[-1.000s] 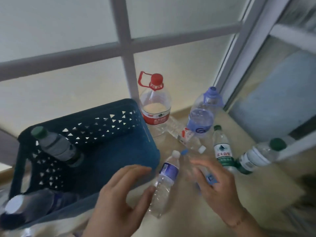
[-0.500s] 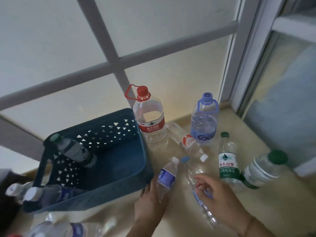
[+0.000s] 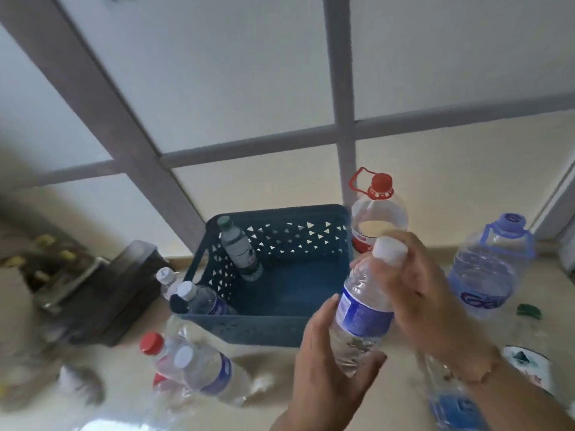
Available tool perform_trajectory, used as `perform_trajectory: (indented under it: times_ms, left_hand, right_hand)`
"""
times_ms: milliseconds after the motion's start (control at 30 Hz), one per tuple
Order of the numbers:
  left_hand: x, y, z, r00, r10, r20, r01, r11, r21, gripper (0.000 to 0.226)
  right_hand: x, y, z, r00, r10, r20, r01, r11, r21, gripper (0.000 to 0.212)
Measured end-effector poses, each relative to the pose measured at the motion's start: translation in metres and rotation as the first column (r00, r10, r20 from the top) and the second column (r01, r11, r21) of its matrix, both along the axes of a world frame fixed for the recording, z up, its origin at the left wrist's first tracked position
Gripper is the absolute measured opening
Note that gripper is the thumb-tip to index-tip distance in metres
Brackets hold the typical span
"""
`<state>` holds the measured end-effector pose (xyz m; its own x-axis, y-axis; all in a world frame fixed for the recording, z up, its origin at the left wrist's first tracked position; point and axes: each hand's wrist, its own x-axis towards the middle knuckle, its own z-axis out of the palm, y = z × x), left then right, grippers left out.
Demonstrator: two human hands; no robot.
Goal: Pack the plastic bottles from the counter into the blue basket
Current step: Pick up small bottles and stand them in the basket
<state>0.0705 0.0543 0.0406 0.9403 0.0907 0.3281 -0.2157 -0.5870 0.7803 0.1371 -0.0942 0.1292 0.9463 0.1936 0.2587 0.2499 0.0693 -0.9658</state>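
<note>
Bottle in hand, one: clear plastic bottle (image 3: 362, 309), white cap, blue-and-white label round the middle, body crumpled, held tilted above the counter (image 3: 273, 368), just beside the near right corner of the blue basket (image 3: 249, 329).

Hands, two. Left hand (image 3: 323, 365): fingers (image 3: 322, 315) and thumb closed round the bottle's lower body from below. Right hand (image 3: 417, 293): fingertips (image 3: 401, 241) closed round the neck, just under the cap.

Basket, one: dark blue, triangular cut-outs in the walls, beyond and left of the left hand's fingers. In it, two bottles: a green-capped bottle (image 3: 239, 248) leaning in the far left corner; a white-capped bottle (image 3: 202, 301) lying at the near left corner.

Large jugs, two: red-capped jug (image 3: 378, 209) with red carry loop, directly beyond the right fingertips; blue-capped jug (image 3: 491, 265) to the right of the right hand.

Loose bottles left of the left hand: at least two overlapping, a red-capped one (image 3: 155, 349) and a white-capped, blue-labelled one (image 3: 211, 376); further ones there are too blurred to count. One more bottle (image 3: 451, 399) lies under the right wrist.
</note>
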Motion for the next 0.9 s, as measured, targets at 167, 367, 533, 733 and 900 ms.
perform_trajectory:
  times_ms: [167,367,533,733,900]
  left_hand:
    - [0.011,0.06,0.058,0.99,-0.039,0.139,0.048,0.997,-0.065,0.079]
    - [0.043,0.174,0.1,0.998,0.008,-0.063,0.012,0.952,0.307,0.065]
    - [0.072,0.265,0.108,0.965,-0.03,-0.26,0.223,0.617,0.754,0.057]
    - [0.093,0.308,0.072,0.897,-0.112,-0.428,0.42,0.519,0.744,0.036]
    - [0.104,0.326,0.057,0.883,-0.246,-0.399,0.462,0.601,0.652,0.048]
  right_hand:
    - [0.027,0.063,0.061,0.944,0.119,0.309,-0.093,0.991,-0.095,0.027]
    - [0.048,0.168,0.043,0.89,0.093,0.446,0.039,0.96,-0.279,0.037]
    - [0.054,0.229,-0.013,0.884,0.151,0.443,0.174,0.772,-0.611,0.048]
    - [0.052,0.251,-0.053,0.976,0.211,0.045,-0.121,0.706,-0.698,0.02]
    - [0.06,0.257,-0.065,0.951,0.175,-0.254,-0.308,0.596,-0.742,0.032]
